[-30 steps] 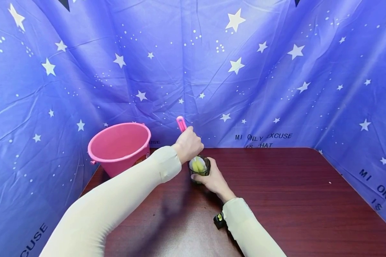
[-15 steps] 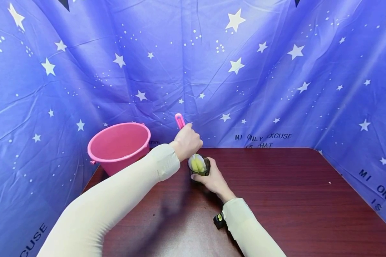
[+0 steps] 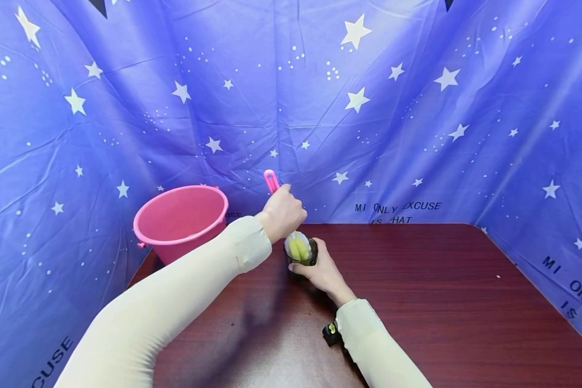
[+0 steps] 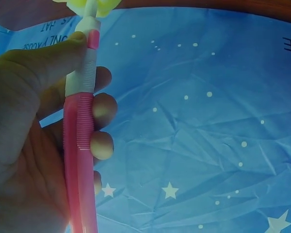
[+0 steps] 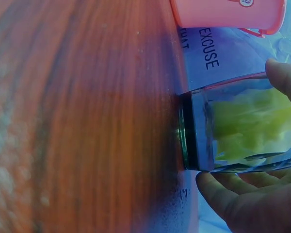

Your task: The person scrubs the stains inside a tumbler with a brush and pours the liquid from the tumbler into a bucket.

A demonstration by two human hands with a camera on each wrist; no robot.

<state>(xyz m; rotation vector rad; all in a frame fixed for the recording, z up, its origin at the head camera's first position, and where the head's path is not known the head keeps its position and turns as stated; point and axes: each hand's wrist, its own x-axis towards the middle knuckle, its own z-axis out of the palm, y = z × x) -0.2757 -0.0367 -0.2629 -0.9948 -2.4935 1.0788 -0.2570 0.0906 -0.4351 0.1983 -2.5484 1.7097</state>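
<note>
My left hand point(image 3: 283, 213) grips the pink and white handle of a sponge bottle brush point(image 4: 80, 121), thumb lying on its white upper part in the left wrist view. The yellow and white sponge head point(image 3: 299, 248) sits inside a dark see-through glass cup point(image 5: 199, 131). Fingers and thumb of my right hand point(image 3: 323, 271) wrap around the cup, which stands on the table. In the right wrist view, yellow-green sponge shows blurred through the cup's wall.
A pink bucket point(image 3: 179, 245) stands at the table's back left, beside my left forearm. Close to my right sleeve is a small black object point(image 3: 331, 334) with a yellow-green mark. Behind the dark red wooden table point(image 3: 431, 302) hangs a blue star-patterned cloth point(image 3: 407, 145).
My left hand and the brush have risen slightly, and a bit more of the sponge head shows at the cup's mouth. My right hand and the cup have stayed in place.
</note>
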